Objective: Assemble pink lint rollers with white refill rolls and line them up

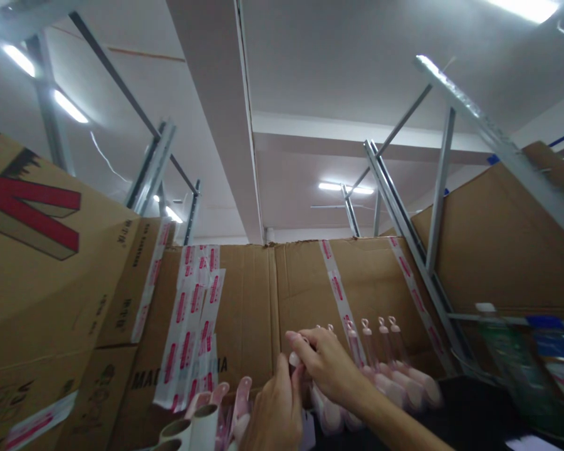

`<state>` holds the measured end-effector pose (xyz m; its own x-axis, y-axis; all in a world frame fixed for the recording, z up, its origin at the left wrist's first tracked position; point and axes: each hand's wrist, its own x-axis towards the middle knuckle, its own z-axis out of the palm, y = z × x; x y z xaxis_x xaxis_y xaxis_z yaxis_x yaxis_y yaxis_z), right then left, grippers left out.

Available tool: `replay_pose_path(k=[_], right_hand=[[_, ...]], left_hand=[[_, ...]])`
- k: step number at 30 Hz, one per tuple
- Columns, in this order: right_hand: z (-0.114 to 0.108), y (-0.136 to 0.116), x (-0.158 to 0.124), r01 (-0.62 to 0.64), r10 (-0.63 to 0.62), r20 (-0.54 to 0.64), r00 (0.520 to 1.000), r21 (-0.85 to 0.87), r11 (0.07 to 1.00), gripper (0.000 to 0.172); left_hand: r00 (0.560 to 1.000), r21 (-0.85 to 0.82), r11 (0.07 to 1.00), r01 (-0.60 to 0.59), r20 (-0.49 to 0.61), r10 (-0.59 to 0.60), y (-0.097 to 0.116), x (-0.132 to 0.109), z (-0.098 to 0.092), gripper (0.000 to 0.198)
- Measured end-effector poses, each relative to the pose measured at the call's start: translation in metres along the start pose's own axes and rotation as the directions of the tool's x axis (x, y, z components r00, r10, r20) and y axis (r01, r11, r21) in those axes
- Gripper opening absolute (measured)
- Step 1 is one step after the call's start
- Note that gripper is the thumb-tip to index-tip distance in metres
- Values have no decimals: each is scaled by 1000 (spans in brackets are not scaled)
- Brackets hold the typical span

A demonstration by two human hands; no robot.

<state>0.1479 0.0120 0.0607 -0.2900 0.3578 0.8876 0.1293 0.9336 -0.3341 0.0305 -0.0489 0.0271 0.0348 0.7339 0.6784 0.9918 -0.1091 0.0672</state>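
My left hand (272, 410) rises from the bottom edge, fingers curled, its thumb up against a small pale pink piece (294, 359). My right hand (326, 366) comes in from the lower right and pinches the same piece from above. Both hands meet at the lower middle, in front of a cardboard box wall (254, 294). Behind my right hand lies a row of several pink handles with loop ends (390, 369). More pink handles (239, 401) and white tubes (195, 429) stand to the left of my left hand.
Brown cartons with pink-printed tape (192, 326) are stacked left and centre. A large carton with a red mark (32, 213) is at far left. Grey metal rack posts (418, 250) slant up at right. A blurred green bottle (512, 369) stands at the right.
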Motion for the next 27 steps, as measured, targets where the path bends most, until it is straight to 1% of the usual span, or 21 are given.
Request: replay_pose_path(k=[2,3,6,8,9,10,12,13,15,17,18,19,21,23,25,27], right_hand=[[2,1,2,-6,4,31,1000,62,998,49],[3,3,3,-15,9,55,998,109,994,50],[6,12,5,-123,91,113,989,320,939,55],[7,25,4,-199,159,131,979,403,894,55],[9,34,2,-216,176,136,975,394,893,52],[11,45,-2,-201,166,130,977,343,918,44],[16,68,-13,-134,110,163,981,144,980,17],[19,79,-21,-90,82,195,977,32,995,12],[26,99,-36,-6,48,280,959,-148,989,26],[32,112,-48,24,73,371,926,-250,968,37],[35,116,-52,34,86,402,912,-283,959,39],[37,118,-54,39,102,427,899,-308,951,38],[41,121,-55,35,136,462,876,-342,939,31],[44,124,-54,9,167,492,855,-335,942,24],[43,127,-54,-33,167,499,850,-268,963,21],[40,129,-54,-103,167,500,850,-153,983,22]], left_hand=[[990,-63,992,113,-77,-118,1,0,6,44],[983,-124,983,133,-113,-148,1,1,10,43],[967,-328,940,99,-192,-169,-5,4,17,35],[959,-422,902,89,-207,-191,-13,9,16,34],[959,-467,880,87,-199,-200,-18,12,14,37],[960,-520,850,82,-187,-207,-22,14,12,39],[957,-636,770,51,-189,-220,-31,19,6,39],[950,-678,735,29,-210,-231,-34,22,4,38],[927,-708,706,-7,-269,-261,-40,25,1,35],[905,-709,705,-14,-308,-293,-46,28,-1,34],[898,-713,701,-11,-316,-307,-49,29,-1,35],[894,-718,696,-9,-317,-316,-51,30,-1,35],[890,-737,675,-7,-313,-332,-56,34,0,38],[890,-778,628,-18,-298,-344,-60,37,1,41],[891,-834,551,-40,-280,-358,-63,40,1,43],[886,-881,469,-59,-262,-381,-66,41,1,44]])
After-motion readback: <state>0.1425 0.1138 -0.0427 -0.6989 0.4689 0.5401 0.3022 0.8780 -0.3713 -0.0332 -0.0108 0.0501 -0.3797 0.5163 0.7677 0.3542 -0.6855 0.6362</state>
